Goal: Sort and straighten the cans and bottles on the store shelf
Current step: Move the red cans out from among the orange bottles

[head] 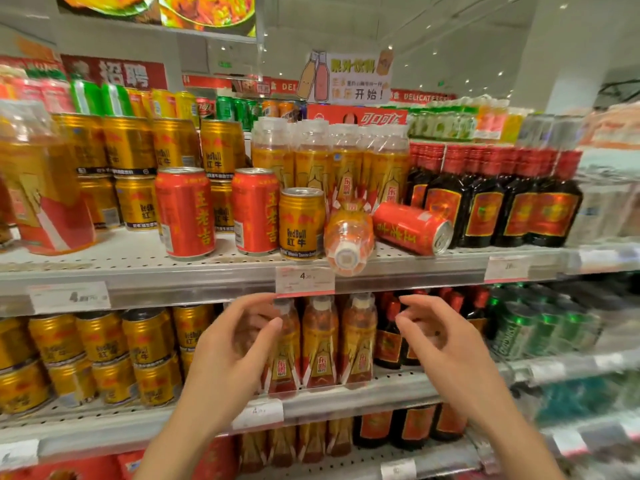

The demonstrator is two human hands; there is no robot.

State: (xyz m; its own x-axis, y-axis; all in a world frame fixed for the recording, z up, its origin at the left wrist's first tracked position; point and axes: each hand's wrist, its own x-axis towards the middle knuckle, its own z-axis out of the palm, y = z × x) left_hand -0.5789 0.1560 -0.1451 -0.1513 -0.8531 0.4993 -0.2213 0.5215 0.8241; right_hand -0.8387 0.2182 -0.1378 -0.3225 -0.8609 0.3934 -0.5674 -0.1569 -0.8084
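Orange plastic and red tin out of order on the upper shelf (138, 268): tipped bottle (348, 237) lying cap-forward, neck jutting past the front edge above the price tag (304, 278); toppled red can (412, 228) on its side just to the right, against the dark bottles (502, 202). Upright but misplaced in front of the rows: two red cans (185, 213) and a lone gold can (301, 223), the gold one touching or nearly touching the tipped bottle. Left hand (228, 351) and right hand (446, 341) both raised below that shelf, fingers loosely curled, gripping nothing. Likely risks: a careless nudge rolling the bottle off the edge, given the overhang; the sideways can rolling forward once disturbed; a knock to the gold can while lifting the bottle. Hard to read: far-right stock, blurred; large bottle at far left, smeared and cut off; back rows hidden behind front ones; lowest shelf partly blocked by forearms.
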